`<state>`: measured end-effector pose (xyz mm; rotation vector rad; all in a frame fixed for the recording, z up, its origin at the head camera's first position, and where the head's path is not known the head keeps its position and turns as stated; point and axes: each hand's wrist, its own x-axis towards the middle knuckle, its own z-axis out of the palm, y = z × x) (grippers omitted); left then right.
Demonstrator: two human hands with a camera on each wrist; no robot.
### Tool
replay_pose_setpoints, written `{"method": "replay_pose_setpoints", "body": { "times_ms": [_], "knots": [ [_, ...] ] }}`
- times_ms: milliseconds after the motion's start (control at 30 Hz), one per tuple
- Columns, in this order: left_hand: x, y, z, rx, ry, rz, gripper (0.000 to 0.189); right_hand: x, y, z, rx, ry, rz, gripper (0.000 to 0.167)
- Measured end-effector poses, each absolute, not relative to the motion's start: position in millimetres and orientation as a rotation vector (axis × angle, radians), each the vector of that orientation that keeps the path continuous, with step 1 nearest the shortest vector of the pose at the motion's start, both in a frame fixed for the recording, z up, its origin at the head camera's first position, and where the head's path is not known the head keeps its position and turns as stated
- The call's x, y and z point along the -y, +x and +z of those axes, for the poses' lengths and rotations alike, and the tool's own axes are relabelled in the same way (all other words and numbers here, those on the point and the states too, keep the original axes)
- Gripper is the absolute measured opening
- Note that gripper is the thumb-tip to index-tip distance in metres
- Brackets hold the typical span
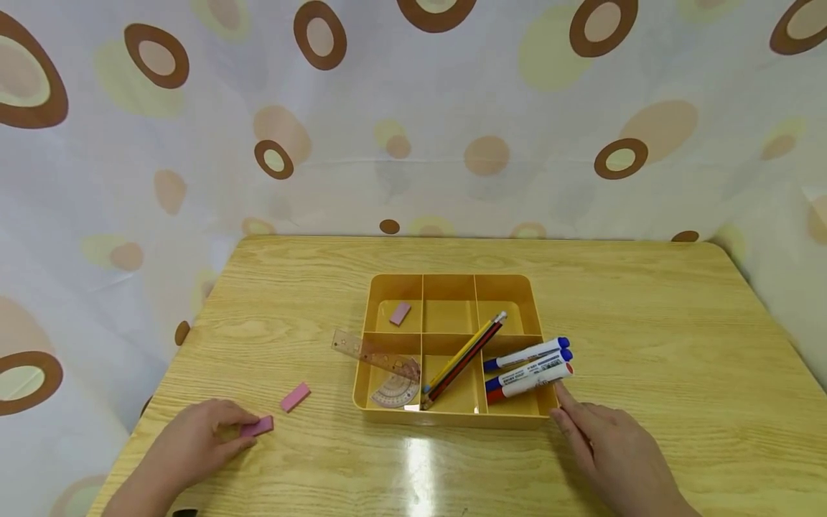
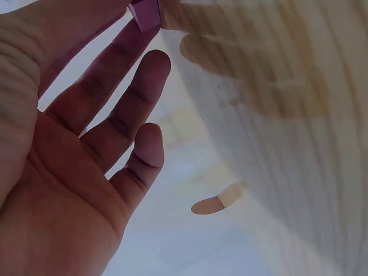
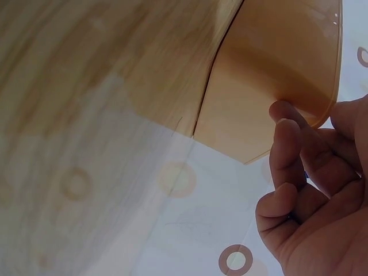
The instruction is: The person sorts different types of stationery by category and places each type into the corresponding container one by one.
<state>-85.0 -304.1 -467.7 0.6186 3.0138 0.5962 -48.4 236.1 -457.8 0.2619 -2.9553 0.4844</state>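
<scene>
My left hand pinches a pink eraser between thumb and fingertips, low over the left of the table. In the left wrist view the eraser shows at the top edge. A second pink eraser lies just beyond that hand. My right hand grips the front right corner of a yellow divided tray; the right wrist view shows curled fingers against its outer wall. A third eraser lies in the tray's back left compartment.
In the tray's front row, a ruler and protractor sit left, pencils lean from the middle, and several markers stick out at right. A patterned cloth hangs behind the wooden table.
</scene>
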Motion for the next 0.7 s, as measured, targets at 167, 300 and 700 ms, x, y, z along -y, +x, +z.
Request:
{"method": "replay_pose_setpoints", "body": {
  "times_ms": [167,300,700],
  "knots": [
    [305.5,-82.8,-469.2,-3.046,0.565,0.567,0.018,-236.0,-47.9,-458.3,2.960,0.263,0.484,0.045],
    [307.3,-82.7,-473.6,-3.083,0.635,0.619,0.019,-236.1,-48.0,-458.6,2.944,0.276,0.484,0.045],
    [304.0,-94.4,-467.6,-3.249,0.903,0.692,0.027,-234.9,-47.8,-457.8,2.930,0.273,0.475,0.045]
  ]
}}
